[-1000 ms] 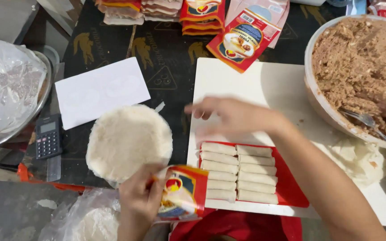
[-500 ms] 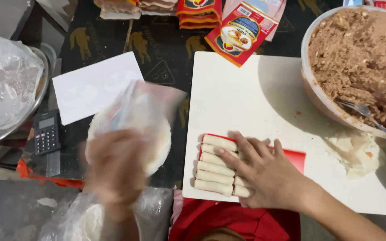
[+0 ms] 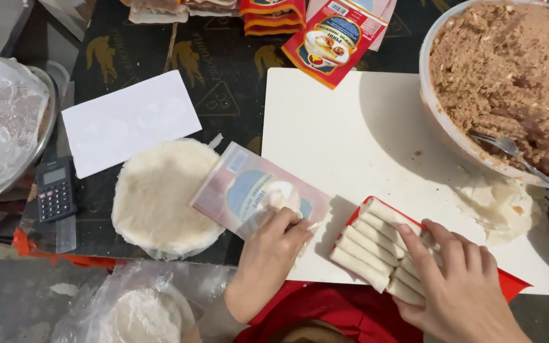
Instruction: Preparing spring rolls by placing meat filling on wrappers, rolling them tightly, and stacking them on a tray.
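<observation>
My left hand (image 3: 268, 254) pinches the near edge of a clear plastic packet (image 3: 255, 190) with a printed label, which lies flat over the edge of the white cutting board (image 3: 351, 127) and a round stack of pale wrappers (image 3: 160, 194). My right hand (image 3: 462, 289) rests palm down on two rows of rolled spring rolls (image 3: 370, 248) that lie on a red tray (image 3: 509, 282) at the board's near edge. The rolls under the fingers are partly hidden.
A large bowl of brown filling (image 3: 509, 76) with a fork (image 3: 516, 155) stands at the right. Loose wrappers (image 3: 497, 203) lie below it. Printed packets (image 3: 335, 38) sit at the back. White paper (image 3: 128, 121), a calculator (image 3: 55, 187) and a plastic-covered metal bowl (image 3: 1, 121) are at the left.
My left hand has swung the packet from near the tray, up over the wrapper stack, and laid it flat. My right hand came down onto the spring rolls and slid to the right.
</observation>
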